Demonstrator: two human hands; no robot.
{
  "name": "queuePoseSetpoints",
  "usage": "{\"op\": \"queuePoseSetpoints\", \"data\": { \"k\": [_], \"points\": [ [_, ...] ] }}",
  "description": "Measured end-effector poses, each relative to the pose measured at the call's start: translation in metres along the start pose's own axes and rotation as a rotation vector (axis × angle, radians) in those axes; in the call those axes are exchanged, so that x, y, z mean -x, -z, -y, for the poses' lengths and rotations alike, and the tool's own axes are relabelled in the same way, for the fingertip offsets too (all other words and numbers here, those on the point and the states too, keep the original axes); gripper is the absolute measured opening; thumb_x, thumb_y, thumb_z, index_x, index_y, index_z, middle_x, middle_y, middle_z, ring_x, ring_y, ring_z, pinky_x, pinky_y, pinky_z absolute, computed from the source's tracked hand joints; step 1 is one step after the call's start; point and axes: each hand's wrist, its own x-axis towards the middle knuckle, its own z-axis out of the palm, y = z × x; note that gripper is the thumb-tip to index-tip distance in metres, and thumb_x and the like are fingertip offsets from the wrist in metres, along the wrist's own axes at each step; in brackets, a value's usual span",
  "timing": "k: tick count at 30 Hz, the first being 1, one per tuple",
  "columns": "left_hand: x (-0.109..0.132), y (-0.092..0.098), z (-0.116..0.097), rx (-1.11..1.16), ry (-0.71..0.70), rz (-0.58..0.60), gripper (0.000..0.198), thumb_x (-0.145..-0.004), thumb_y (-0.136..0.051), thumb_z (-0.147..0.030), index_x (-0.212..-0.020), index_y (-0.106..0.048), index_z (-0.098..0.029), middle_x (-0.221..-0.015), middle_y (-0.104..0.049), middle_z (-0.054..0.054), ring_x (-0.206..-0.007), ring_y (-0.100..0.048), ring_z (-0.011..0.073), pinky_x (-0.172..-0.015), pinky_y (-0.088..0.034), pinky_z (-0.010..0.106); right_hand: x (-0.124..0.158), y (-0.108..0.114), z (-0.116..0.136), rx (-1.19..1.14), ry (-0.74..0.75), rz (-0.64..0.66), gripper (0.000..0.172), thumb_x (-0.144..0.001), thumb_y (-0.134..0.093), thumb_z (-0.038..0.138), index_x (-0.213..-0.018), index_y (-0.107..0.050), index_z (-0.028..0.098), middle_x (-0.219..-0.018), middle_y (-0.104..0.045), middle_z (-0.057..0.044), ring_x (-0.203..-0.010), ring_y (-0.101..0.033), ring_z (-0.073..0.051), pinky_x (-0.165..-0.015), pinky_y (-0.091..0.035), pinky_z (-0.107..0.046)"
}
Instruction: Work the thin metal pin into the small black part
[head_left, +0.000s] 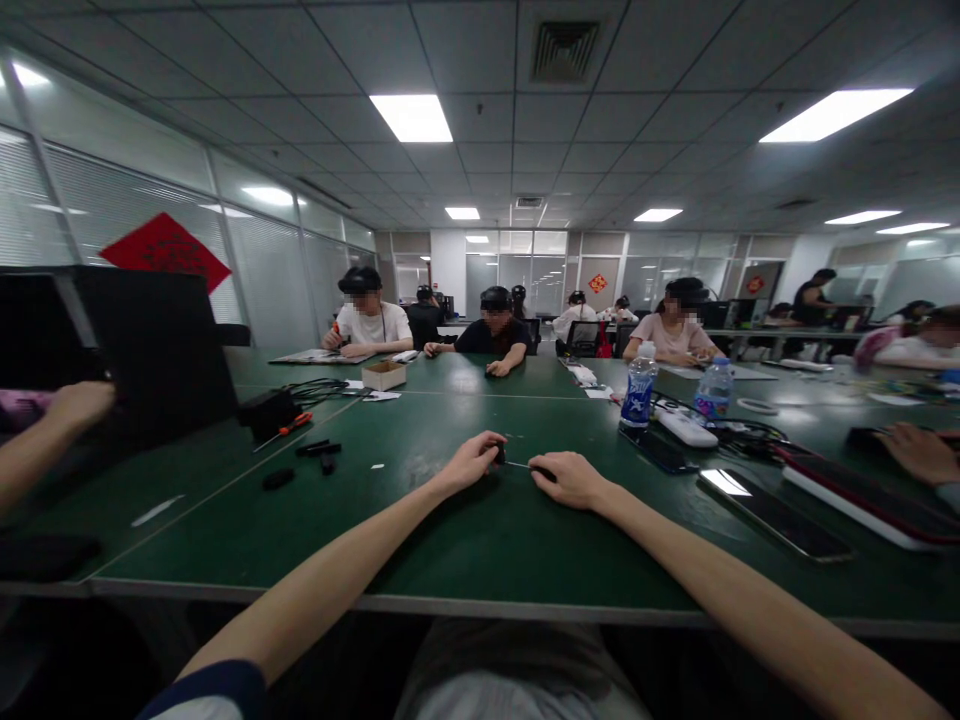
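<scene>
Both my arms reach forward over a dark green table (pixel 450 540). My left hand (pixel 471 462) is closed around a small dark object (pixel 499 454) that I cannot name. My right hand (pixel 571 478) is closed on the dark handle of a thin tool (pixel 541 470) whose slim metal shaft (pixel 516 464) points left into the object in my left hand. The two hands sit a few centimetres apart, resting on the tabletop.
Two water bottles (pixel 638 390), a white device (pixel 687 428), cables and phones (pixel 772 512) lie to the right. A red-handled screwdriver (pixel 289 427) and small black parts (pixel 318 449) lie left, by a black case (pixel 150 350). Other people's hands (pixel 919 452) and seated workers surround the tables.
</scene>
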Motion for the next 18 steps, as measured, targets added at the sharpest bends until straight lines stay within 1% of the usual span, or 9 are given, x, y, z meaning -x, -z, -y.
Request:
{"op": "queuePoseSetpoints", "data": {
  "k": [4,6,8,11,13,14,16,17,18],
  "points": [
    [-0.001,0.000,0.001,-0.002,-0.008,0.022,0.036,-0.084,-0.045,-0.036,-0.113,-0.052,-0.016,-0.089,-0.061,0.006,-0.062,-0.055,0.0101,-0.051,-0.044,0.020,0.002,-0.001,0.000,-0.001,-0.003,0.003,0.031,-0.091,-0.041,0.038,-0.114,-0.057,0.026,-0.100,-0.065,-0.004,-0.088,-0.061,-0.019,-0.079,-0.043,-0.029],
    [-0.002,0.000,0.003,0.008,0.004,0.026,0.037,-0.084,-0.044,-0.036,-0.114,-0.051,-0.015,-0.085,-0.060,0.005,-0.061,-0.055,0.0103,-0.052,-0.044,0.020,0.003,-0.003,0.001,-0.005,-0.037,-0.007,0.031,-0.092,-0.040,0.039,-0.115,-0.056,0.026,-0.103,-0.065,-0.004,-0.091,-0.060,-0.020,-0.081,-0.042,-0.029],
    [-0.004,0.000,0.005,-0.009,0.039,0.004,0.037,-0.085,-0.042,-0.037,-0.113,-0.052,-0.015,-0.080,-0.059,0.003,-0.059,-0.054,0.0105,-0.051,-0.043,0.020,0.001,-0.006,0.003,-0.021,-0.122,-0.048,0.032,-0.094,-0.036,0.041,-0.115,-0.055,0.025,-0.103,-0.064,-0.005,-0.091,-0.060,-0.020,-0.080,-0.042,-0.029],
    [-0.005,0.001,0.007,-0.076,0.092,-0.033,0.037,-0.085,-0.039,-0.039,-0.108,-0.057,-0.015,-0.074,-0.057,0.002,-0.056,-0.052,0.0102,-0.050,-0.041,0.020,-0.004,-0.011,-0.003,-0.045,-0.331,-0.142,0.038,-0.096,-0.026,0.043,-0.114,-0.052,0.022,-0.097,-0.065,-0.007,-0.083,-0.062,-0.020,-0.073,-0.044,-0.029],
    [-0.004,0.000,0.005,-0.109,0.119,-0.034,0.038,-0.084,-0.039,-0.038,-0.106,-0.059,-0.016,-0.076,-0.058,0.003,-0.055,-0.051,0.0100,-0.050,-0.040,0.020,-0.007,-0.011,-0.017,-0.028,-0.471,-0.154,0.041,-0.095,-0.026,0.047,-0.114,-0.051,0.021,-0.093,-0.065,-0.009,-0.079,-0.062,-0.021,-0.069,-0.044,-0.031],
    [-0.003,0.000,0.004,-0.119,0.133,-0.034,0.038,-0.084,-0.039,-0.038,-0.105,-0.060,-0.016,-0.077,-0.059,0.003,-0.056,-0.051,0.0101,-0.051,-0.040,0.020,-0.008,-0.009,-0.027,-0.002,-0.546,-0.151,0.043,-0.093,-0.030,0.051,-0.114,-0.051,0.020,-0.094,-0.065,-0.010,-0.081,-0.062,-0.023,-0.070,-0.044,-0.032],
    [-0.002,-0.001,0.000,-0.139,0.155,-0.039,0.039,-0.083,-0.039,-0.038,-0.105,-0.061,-0.016,-0.079,-0.060,0.003,-0.056,-0.052,0.0104,-0.052,-0.041,0.021,-0.005,0.000,-0.055,0.050,-0.721,-0.106,0.048,-0.088,-0.037,0.056,-0.113,-0.052,0.019,-0.099,-0.063,-0.012,-0.087,-0.061,-0.026,-0.073,-0.044,-0.035],
    [-0.002,-0.002,-0.002,-0.147,0.162,-0.038,0.039,-0.082,-0.039,-0.039,-0.105,-0.061,-0.016,-0.080,-0.061,0.003,-0.057,-0.052,0.0105,-0.053,-0.041,0.021,-0.001,0.008,-0.072,0.066,-0.824,-0.073,0.048,-0.087,-0.039,0.057,-0.113,-0.052,0.019,-0.102,-0.062,-0.013,-0.091,-0.060,-0.027,-0.075,-0.044,-0.035],
    [-0.001,-0.002,-0.003,-0.153,0.167,-0.035,0.040,-0.082,-0.039,-0.039,-0.104,-0.062,-0.016,-0.080,-0.061,0.003,-0.057,-0.052,0.0107,-0.054,-0.041,0.021,0.004,0.016,-0.089,0.078,-0.881,-0.065,0.049,-0.086,-0.040,0.055,-0.113,-0.053,0.016,-0.105,-0.061,-0.015,-0.095,-0.059,-0.029,-0.077,-0.044,-0.037]
  ]
}}
